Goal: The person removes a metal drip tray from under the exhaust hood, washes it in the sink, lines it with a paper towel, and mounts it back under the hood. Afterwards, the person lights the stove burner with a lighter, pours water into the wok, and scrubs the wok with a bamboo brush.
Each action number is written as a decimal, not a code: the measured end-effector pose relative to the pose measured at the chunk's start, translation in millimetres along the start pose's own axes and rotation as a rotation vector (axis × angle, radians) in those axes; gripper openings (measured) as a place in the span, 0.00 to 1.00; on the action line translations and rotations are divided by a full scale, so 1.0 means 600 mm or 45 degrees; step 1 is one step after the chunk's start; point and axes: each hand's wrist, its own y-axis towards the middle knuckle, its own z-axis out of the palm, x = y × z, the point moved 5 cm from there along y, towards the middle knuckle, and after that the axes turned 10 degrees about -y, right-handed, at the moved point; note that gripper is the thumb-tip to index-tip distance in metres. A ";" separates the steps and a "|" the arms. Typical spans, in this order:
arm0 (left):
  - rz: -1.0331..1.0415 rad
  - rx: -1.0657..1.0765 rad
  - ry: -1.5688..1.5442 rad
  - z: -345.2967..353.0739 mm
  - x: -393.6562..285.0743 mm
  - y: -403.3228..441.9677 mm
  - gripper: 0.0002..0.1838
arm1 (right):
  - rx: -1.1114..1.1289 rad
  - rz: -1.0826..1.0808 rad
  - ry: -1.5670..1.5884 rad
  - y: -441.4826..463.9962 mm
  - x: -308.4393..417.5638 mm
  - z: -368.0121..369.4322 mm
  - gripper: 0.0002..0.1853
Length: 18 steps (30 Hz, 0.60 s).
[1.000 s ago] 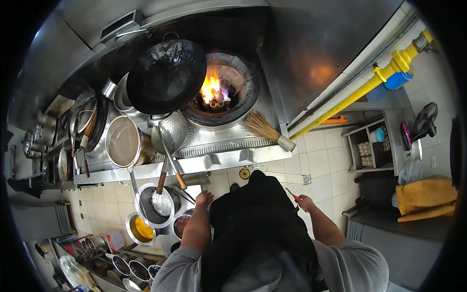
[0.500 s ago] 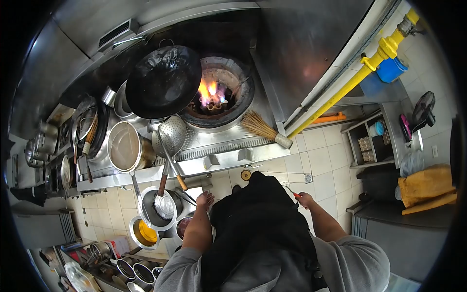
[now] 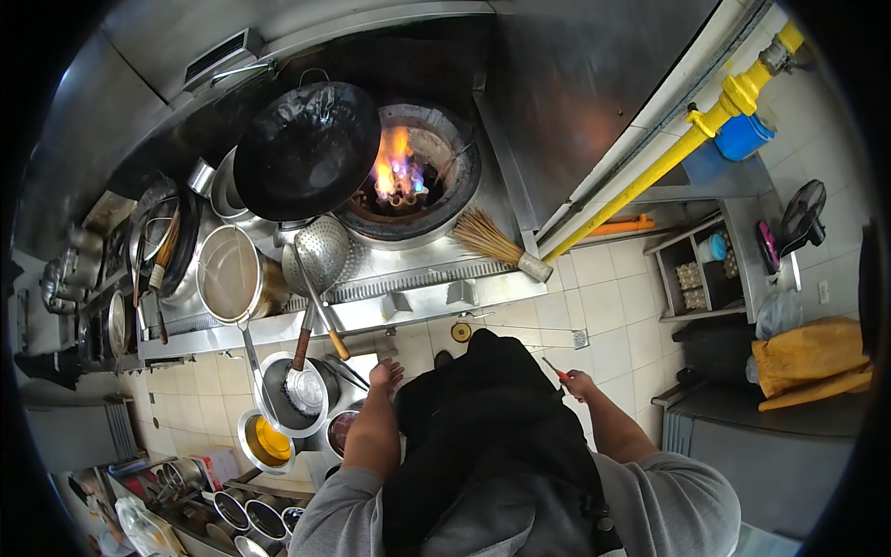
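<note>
My right hand point(image 3: 580, 384) is closed around a slim tool with a red-orange handle and a thin metal rod point(image 3: 554, 369); it is too small to tell its kind. The rod points up and left, away from my apron. My left hand point(image 3: 386, 373) is held low beside the apron, fingers loosely stretched and nothing in them. In front of me a round wok burner point(image 3: 422, 218) burns with orange and blue flames. A black wok point(image 3: 311, 153) rests tilted at its left side, partly over the burner's rim.
A bamboo brush point(image 3: 497, 241) lies right of the burner. On the left stand a perforated skimmer point(image 3: 322, 249), a strainer over a pot point(image 3: 229, 276), and a steel basin point(image 3: 269, 385) with a ladle. A yellow pipe point(image 3: 650, 176) runs along the right.
The flames in the burner look taller and brighter. The whole view has shifted slightly. Both hands keep nearly the same pose.
</note>
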 end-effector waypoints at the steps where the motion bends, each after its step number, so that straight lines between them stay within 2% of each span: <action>1: -0.003 0.000 -0.003 0.002 0.000 0.000 0.25 | 0.000 0.002 -0.004 -0.001 0.001 -0.001 0.20; 16: -0.051 -0.014 -0.053 0.011 0.000 0.008 0.22 | 0.034 0.019 -0.038 -0.008 -0.004 0.004 0.22; 18: -0.046 0.045 0.066 0.011 0.002 0.012 0.22 | -0.081 -0.078 -0.183 0.022 -0.020 0.024 0.23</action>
